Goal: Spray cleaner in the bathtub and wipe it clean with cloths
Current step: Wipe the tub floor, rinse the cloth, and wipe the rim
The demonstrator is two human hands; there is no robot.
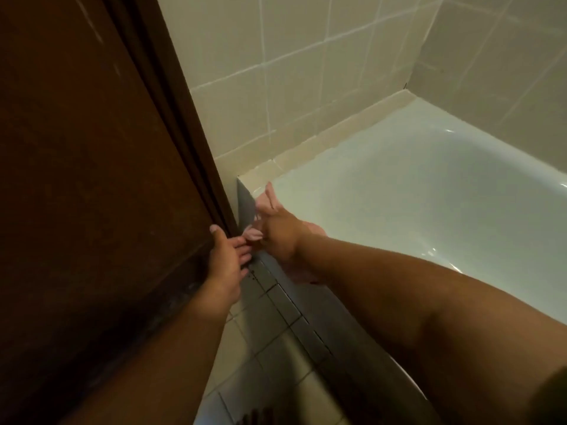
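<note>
Left forearm (pixel 171 348) and right forearm (pixel 383 289) were bare to the frame edge; left hand (pixel 228 259) and right hand (pixel 280 234) likewise bare. Left thumbnail (pixel 214 228) was short, pale.

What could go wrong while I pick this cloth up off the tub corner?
The left hand touches the edge of the door; if the door swings, fingers could get pinched. The pink cloth lies at the corner of the bathtub rim under the right hand; a loose pull could drop it onto the floor.

A dark brown door (pixel 76 179) stands left of beige wall tiles (pixel 291 72) and pale floor tiles (pixel 260 348).
</note>
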